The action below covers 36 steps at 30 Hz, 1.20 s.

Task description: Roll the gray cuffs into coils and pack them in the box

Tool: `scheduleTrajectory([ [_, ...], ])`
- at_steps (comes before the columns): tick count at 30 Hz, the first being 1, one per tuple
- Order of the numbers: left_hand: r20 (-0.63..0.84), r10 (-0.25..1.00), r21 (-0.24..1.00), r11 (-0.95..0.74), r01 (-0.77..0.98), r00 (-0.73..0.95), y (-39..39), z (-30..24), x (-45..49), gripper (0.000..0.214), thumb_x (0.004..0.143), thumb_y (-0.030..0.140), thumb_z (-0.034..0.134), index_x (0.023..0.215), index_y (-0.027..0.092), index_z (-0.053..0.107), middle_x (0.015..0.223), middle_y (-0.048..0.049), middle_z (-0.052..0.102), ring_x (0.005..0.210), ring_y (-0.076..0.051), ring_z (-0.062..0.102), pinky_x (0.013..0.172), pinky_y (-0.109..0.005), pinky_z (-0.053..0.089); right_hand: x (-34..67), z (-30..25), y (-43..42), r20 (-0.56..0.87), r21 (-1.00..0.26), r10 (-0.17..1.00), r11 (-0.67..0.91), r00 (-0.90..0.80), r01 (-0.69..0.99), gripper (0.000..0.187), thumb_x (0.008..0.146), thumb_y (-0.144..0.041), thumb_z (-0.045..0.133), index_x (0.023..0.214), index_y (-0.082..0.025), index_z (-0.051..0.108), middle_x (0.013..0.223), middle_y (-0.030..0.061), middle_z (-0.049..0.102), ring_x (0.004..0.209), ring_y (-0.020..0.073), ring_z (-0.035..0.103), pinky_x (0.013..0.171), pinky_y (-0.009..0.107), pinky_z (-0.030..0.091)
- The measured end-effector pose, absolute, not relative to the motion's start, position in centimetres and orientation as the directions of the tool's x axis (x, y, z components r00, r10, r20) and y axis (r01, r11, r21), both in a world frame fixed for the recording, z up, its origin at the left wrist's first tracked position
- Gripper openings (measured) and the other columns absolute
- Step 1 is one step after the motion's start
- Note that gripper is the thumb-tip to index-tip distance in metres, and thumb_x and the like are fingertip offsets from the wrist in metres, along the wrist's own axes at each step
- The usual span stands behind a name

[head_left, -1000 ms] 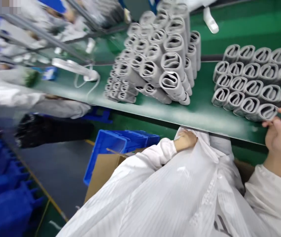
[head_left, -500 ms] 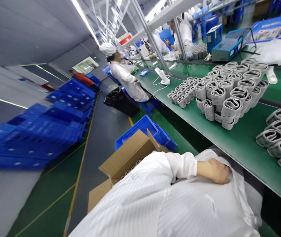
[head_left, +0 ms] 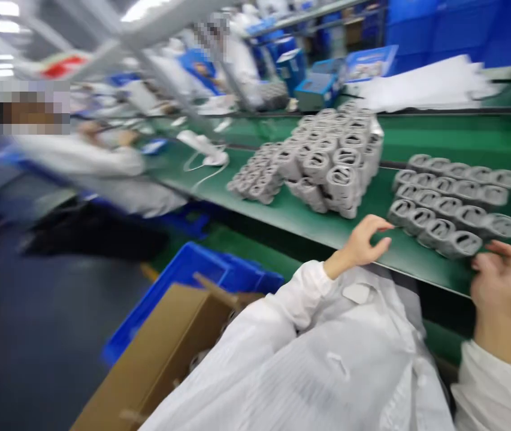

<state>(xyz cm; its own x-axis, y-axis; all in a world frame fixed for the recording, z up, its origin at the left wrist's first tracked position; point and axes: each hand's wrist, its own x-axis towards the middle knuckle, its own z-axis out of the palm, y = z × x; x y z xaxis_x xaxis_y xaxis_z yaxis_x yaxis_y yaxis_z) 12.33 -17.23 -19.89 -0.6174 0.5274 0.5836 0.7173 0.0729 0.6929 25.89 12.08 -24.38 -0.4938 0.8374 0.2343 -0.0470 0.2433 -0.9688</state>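
Several rolled grey cuffs [head_left: 448, 206], set on end in tight rows, stand near the front edge of the green workbench [head_left: 340, 230]. At the left corner of these rows is my left hand [head_left: 365, 240], its thumb and fingers apart and holding nothing. My right hand [head_left: 502, 272] is by the near right corner, fingers curved and apart, with nothing seen in it. Whether the fingertips touch the rolls cannot be told. Farther left a taller stack of the same rolls [head_left: 338, 158] stands beside a lower group of smaller rolls [head_left: 257, 173].
An open cardboard box [head_left: 165, 347] with rolls in it and a blue crate [head_left: 183, 281] are at my left. A white corded device [head_left: 203, 146] lies on the bench. White sheets [head_left: 426, 84] and a blue instrument [head_left: 318, 90] are behind. A co-worker [head_left: 79, 155] sits at the left.
The view has swung right. My left hand has come up from my coat pocket to the rows of rolls, and my right hand has come into view.
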Motion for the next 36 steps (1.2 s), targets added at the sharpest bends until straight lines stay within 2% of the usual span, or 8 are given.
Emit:
scheduleTrajectory([
  [4, 0.598, 0.362, 0.714, 0.166, 0.68, -0.715, -16.0, -23.7, 11.9, 0.033, 0.101, 0.032, 0.072, 0.132, 0.021, 0.066, 0.123, -0.013, 0.068, 0.109, -0.026, 0.067, 0.086, -0.039, 0.058, 27.4, -24.6, 11.9, 0.254, -0.963, 0.746, 0.254, -0.615, -0.09, 0.048, 0.079, -0.042, 0.088, 0.121, -0.027, 0.071, 0.116, 0.0065, 0.067, 0.077, 0.0168, 0.064, 0.068, 0.036, 0.053],
  [10, 0.311, 0.478, 0.879, 0.183, 0.44, -0.821, -14.1, -24.7, 9.6, 0.086, 0.092, 0.037, 0.083, 0.166, 0.026, 0.04, 0.17, -0.0216, 0.046, 0.152, -0.035, 0.055, 0.104, -0.044, 0.06, 27.6, -24.3, 10.5, 0.319, -0.894, 0.601, 0.449, -0.732, -0.021, 0.051, 0.094, -0.038, 0.084, 0.142, -0.029, 0.068, 0.13, 0.0091, 0.062, 0.089, 0.0201, 0.068, 0.068, 0.036, 0.055],
  [15, 0.244, 0.313, 0.94, 0.156, 0.303, -0.918, -12.9, -24.1, 11.5, 0.062, 0.094, 0.034, 0.081, 0.148, 0.025, 0.053, 0.145, -0.0144, 0.058, 0.123, -0.026, 0.064, 0.095, -0.037, 0.057, 28.9, -21.4, 9.9, 0.435, -0.781, 0.574, 0.624, -0.694, 0.026, 0.053, 0.1, -0.036, 0.078, 0.15, -0.03, 0.065, 0.139, 0.0127, 0.06, 0.086, 0.0205, 0.067, 0.071, 0.041, 0.06],
  [18, 0.123, 0.287, 0.987, 0.065, 0.148, -0.95, -12.5, -23.6, 15.7, 0.043, 0.096, 0.026, 0.074, 0.134, 0.026, 0.056, 0.128, -0.0086, 0.059, 0.107, -0.021, 0.063, 0.093, -0.036, 0.056, 27.0, -17.2, 12.0, 0.535, -0.591, 0.386, 0.807, -0.752, -0.007, 0.047, 0.101, -0.036, 0.077, 0.147, -0.031, 0.069, 0.14, 0.014, 0.066, 0.111, 0.0303, 0.072, 0.096, 0.05, 0.064],
  [24, 0.075, 0.521, 0.997, -0.017, 0.077, -0.85, -8.5, -22.1, 19.6, 0.091, 0.089, 0.025, 0.078, 0.167, 0.023, 0.033, 0.172, -0.0232, 0.036, 0.159, -0.039, 0.046, 0.12, -0.054, 0.058, 14.7, -13.2, 18.5, 0.279, -0.216, 0.084, 0.976, -0.957, 0.022, 0.076, 0.1, -0.067, 0.073, 0.165, -0.028, 0.062, 0.182, 0.0178, 0.045, 0.169, 0.0515, 0.037, 0.137, 0.075, 0.03],
  [28, 0.05, 0.588, 0.999, -0.014, 0.052, -0.807, -7.2, -21.6, 17.8, 0.102, 0.097, 0.038, 0.076, 0.179, 0.021, 0.02, 0.185, -0.0253, 0.017, 0.176, -0.043, 0.026, 0.138, -0.063, 0.043, 10.5, -14.1, 17.8, 0.075, -0.096, 0.2, 0.977, -0.977, 0.193, 0.083, 0.107, -0.077, 0.052, 0.174, -0.028, 0.053, 0.185, 0.0213, 0.041, 0.17, 0.0537, 0.035, 0.132, 0.084, 0.03],
  [32, 0.009, 0.595, 0.997, 0.058, 0.054, -0.804, -7.1, -21.4, 15.4, 0.112, 0.1, 0.055, 0.076, 0.184, 0.018, 0.014, 0.191, -0.0258, 0.01, 0.182, -0.047, 0.009, 0.149, -0.067, 0.016, 11.5, -14.1, 14.7, 0.069, -0.084, 0.453, 0.89, -0.889, 0.447, 0.091, 0.108, -0.085, 0.03, 0.174, -0.028, 0.053, 0.181, 0.0271, 0.042, 0.159, 0.0608, 0.043, 0.118, 0.092, 0.039],
  [36, 0.018, 0.606, 0.992, 0.087, 0.089, -0.795, -7.5, -21.7, 12.2, 0.113, 0.1, 0.055, 0.077, 0.186, 0.02, 0.013, 0.195, -0.0225, 0.01, 0.183, -0.044, 0.006, 0.15, -0.065, 0.013, 12.7, -13.7, 12.5, 0.032, -0.09, 0.575, 0.817, -0.818, 0.57, 0.105, 0.103, -0.093, 0.025, 0.177, -0.023, 0.049, 0.176, 0.0325, 0.042, 0.153, 0.0669, 0.044, 0.113, 0.094, 0.038],
])
